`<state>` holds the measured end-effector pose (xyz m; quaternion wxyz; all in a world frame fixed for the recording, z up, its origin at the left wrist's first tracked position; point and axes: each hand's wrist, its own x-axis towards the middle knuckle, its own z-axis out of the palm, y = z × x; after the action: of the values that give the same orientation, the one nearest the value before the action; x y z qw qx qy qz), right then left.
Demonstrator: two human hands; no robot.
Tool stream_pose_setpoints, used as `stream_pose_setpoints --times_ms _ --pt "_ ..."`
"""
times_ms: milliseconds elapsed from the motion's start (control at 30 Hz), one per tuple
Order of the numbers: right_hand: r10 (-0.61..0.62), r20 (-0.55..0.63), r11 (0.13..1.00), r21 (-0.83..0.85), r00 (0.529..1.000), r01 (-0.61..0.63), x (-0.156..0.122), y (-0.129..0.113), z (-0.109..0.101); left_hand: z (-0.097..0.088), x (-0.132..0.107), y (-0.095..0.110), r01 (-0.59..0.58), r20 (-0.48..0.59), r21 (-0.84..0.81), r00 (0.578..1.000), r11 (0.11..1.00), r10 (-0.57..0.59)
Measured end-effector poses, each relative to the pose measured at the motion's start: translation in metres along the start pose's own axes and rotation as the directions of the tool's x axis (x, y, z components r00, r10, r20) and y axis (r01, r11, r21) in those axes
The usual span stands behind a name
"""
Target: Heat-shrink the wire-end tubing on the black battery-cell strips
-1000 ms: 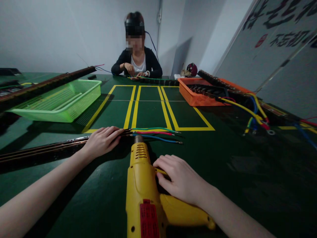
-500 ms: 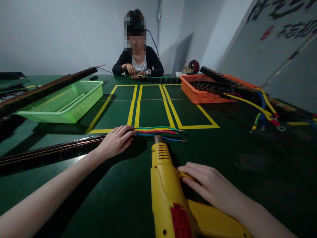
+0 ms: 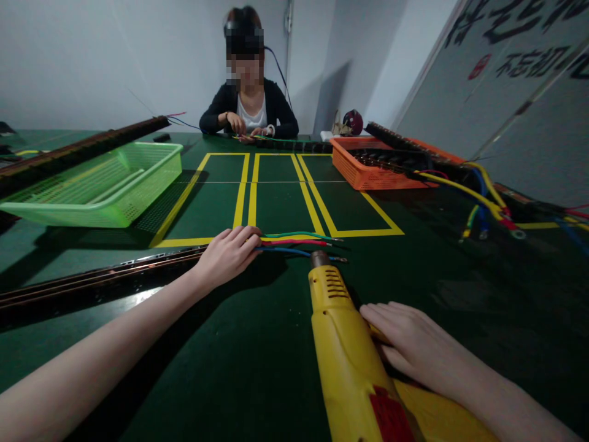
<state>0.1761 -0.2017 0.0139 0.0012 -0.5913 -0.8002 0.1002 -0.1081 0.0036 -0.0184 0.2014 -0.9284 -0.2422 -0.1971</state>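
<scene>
My left hand (image 3: 232, 253) is closed over the base of several thin wires, where they leave the end of a long dark strip (image 3: 105, 279) with copper-coloured lines. Beyond its fingers lie a green wire (image 3: 294, 234), a red wire (image 3: 299, 243) and a blue wire (image 3: 288, 250), with terminals at their tips. My right hand (image 3: 409, 334) grips a yellow heat gun (image 3: 345, 344) near its handle; the fingertips are partly hidden behind the body. The gun's metal nozzle points away from me, close to the blue wire's end.
A green basket (image 3: 133, 205) stands at left with a dark bar across it. At right an orange basket (image 3: 352, 178) holds similar bars, and yellow cables (image 3: 464, 191) hang from them. Yellow tape (image 3: 276, 238) marks the green table. A person (image 3: 248, 110) sits opposite, handling wires.
The heat gun and my right hand have moved right, bringing the nozzle nearer the wire tips. My left hand has shifted slightly right along the wires. The view has turned a little.
</scene>
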Motion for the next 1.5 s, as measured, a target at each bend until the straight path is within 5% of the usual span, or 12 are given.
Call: stream_pose_setpoints --times_ms 567,900,1500 --pt "-0.29 0.045 0.955 -0.045 0.956 0.292 0.088 -0.055 -0.007 0.007 -0.003 -0.003 0.119 0.033 -0.149 0.993 0.982 -0.116" --pt "-0.284 0.008 0.958 -0.021 0.959 0.285 0.079 -0.051 -0.004 0.007 -0.009 -0.008 0.113 0.017 -0.167 0.994 0.979 -0.111" --pt "0.031 -0.1 0.992 0.128 0.995 -0.018 0.009 -0.004 -0.006 0.005 -0.006 -0.004 0.066 0.028 -0.135 0.998 0.989 -0.063"
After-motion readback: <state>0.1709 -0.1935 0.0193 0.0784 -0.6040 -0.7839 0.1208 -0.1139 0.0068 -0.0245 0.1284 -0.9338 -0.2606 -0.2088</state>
